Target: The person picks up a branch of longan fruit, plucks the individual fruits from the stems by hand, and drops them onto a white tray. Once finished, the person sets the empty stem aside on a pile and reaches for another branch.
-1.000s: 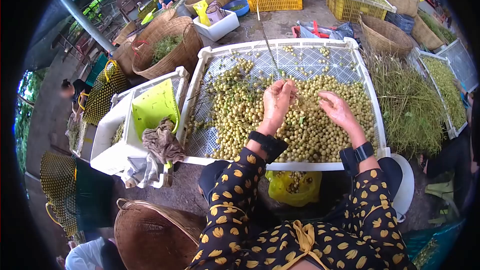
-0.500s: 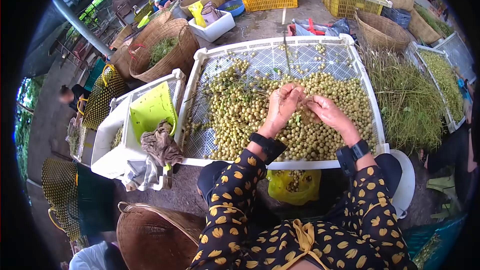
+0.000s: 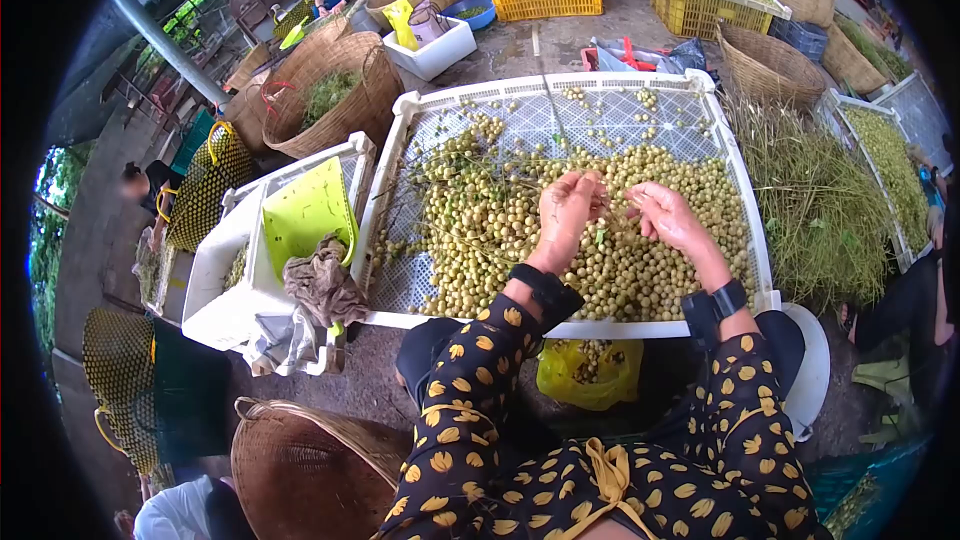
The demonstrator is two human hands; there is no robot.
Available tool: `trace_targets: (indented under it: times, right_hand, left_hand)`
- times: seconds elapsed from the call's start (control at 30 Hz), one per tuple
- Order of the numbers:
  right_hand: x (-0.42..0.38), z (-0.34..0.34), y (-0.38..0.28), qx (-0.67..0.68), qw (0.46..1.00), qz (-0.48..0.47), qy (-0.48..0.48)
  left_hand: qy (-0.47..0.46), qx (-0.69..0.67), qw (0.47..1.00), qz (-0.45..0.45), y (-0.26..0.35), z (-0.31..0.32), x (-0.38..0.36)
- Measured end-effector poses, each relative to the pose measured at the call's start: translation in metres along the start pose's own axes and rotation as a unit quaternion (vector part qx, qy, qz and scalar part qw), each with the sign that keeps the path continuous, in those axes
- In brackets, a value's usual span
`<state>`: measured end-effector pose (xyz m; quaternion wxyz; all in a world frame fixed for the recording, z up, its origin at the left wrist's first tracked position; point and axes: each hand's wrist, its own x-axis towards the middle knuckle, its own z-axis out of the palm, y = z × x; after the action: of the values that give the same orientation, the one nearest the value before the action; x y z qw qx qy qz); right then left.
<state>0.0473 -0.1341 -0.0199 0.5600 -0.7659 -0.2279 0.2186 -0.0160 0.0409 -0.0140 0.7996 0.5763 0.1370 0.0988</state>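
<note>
Over the white mesh tray [image 3: 500, 90], my left hand [image 3: 568, 222] is closed with its fingertips pinched together. My right hand [image 3: 668, 217] is a short gap to the right, also closed in a pinch. Whatever is between the fingers of either hand is too small to make out. Just beneath both hands lie many small round yellow-green fruits [image 3: 480, 265], heaped over most of the tray. Thin stems [image 3: 465, 168] with some leaves are mixed into the heap at its left and back.
Left of the tray stand a white crate with a lime-green scoop [image 3: 305, 225] and a brown rag [image 3: 325, 283]. Cut stems [image 3: 800, 195] are piled at the right. A yellow bag [image 3: 590, 380] sits under the tray's front. Wicker baskets [image 3: 310, 450] and other people are around.
My hands were almost touching and have moved apart, the right one shifting slightly right. The view has shifted a little. The fruit heap looks much the same.
</note>
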Motion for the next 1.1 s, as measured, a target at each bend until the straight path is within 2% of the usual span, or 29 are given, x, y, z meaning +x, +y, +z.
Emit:
trace_targets:
  times: [0.1, 0.13, 0.17, 0.2, 0.23, 0.27, 0.33, 0.37, 0.53, 0.63, 0.73, 0.83, 0.9, 1.03, 1.1]
  right_hand:
    - [-0.001, -0.003, -0.006, 0.028, 0.999, 0.001, 0.022]
    - [-0.005, -0.007, -0.010, -0.081, 0.995, 0.015, 0.062]
    - [-0.005, -0.011, 0.000, -0.218, 0.967, -0.061, 0.113]
    - [-0.006, -0.009, -0.001, -0.349, 0.913, -0.135, 0.163]
    - [-0.007, -0.009, -0.002, -0.470, 0.833, -0.206, 0.208]
    - [-0.008, -0.011, -0.004, -0.351, 0.919, -0.111, 0.145]
    - [-0.005, -0.001, -0.013, -0.231, 0.967, -0.084, 0.071]
    - [-0.004, 0.003, -0.016, -0.169, 0.983, -0.071, 0.034]
    - [-0.003, 0.023, -0.016, -0.034, 0.994, -0.106, 0.012]
    - [-0.007, 0.019, -0.021, -0.121, 0.985, -0.124, 0.010]
    - [-0.012, 0.023, -0.029, -0.153, 0.978, -0.139, 0.010]
    - [-0.010, 0.024, -0.022, -0.194, 0.968, -0.150, 0.047]
    - [-0.009, 0.025, -0.020, -0.191, 0.969, -0.149, 0.055]
    - [-0.009, 0.028, -0.021, -0.195, 0.961, -0.176, 0.086]
    - [-0.007, 0.028, -0.016, -0.222, 0.947, -0.208, 0.099]
  left_hand:
    - [0.021, -0.035, 0.999, -0.011, 0.005, -0.008, 0.006]
    - [0.033, -0.042, 0.999, -0.003, 0.006, -0.011, 0.009]
    - [0.045, -0.048, 0.998, 0.006, 0.008, -0.015, 0.011]
    - [0.048, -0.035, 0.998, 0.010, 0.013, -0.017, 0.013]
    - [0.048, -0.034, 0.998, 0.022, 0.015, -0.016, 0.013]
    - [0.049, -0.032, 0.998, 0.034, 0.016, -0.014, 0.011]
    - [0.023, -0.013, 0.999, 0.040, 0.016, -0.013, 0.009]
    - [0.014, -0.008, 0.999, 0.045, 0.014, -0.012, 0.008]
    - [-0.004, 0.049, 0.997, 0.067, 0.002, -0.002, 0.004]
    - [0.001, 0.079, 0.995, 0.065, 0.002, -0.002, 0.003]
    - [0.000, 0.095, 0.993, 0.065, 0.003, 0.000, 0.004]
    - [-0.007, 0.094, 0.993, 0.070, 0.006, 0.002, 0.002]
    - [-0.010, 0.051, 0.997, 0.057, 0.009, 0.007, -0.005]
    - [-0.015, 0.119, 0.990, 0.073, 0.007, 0.002, 0.002]
    - [-0.014, 0.075, 0.994, 0.081, 0.003, 0.000, 0.004]
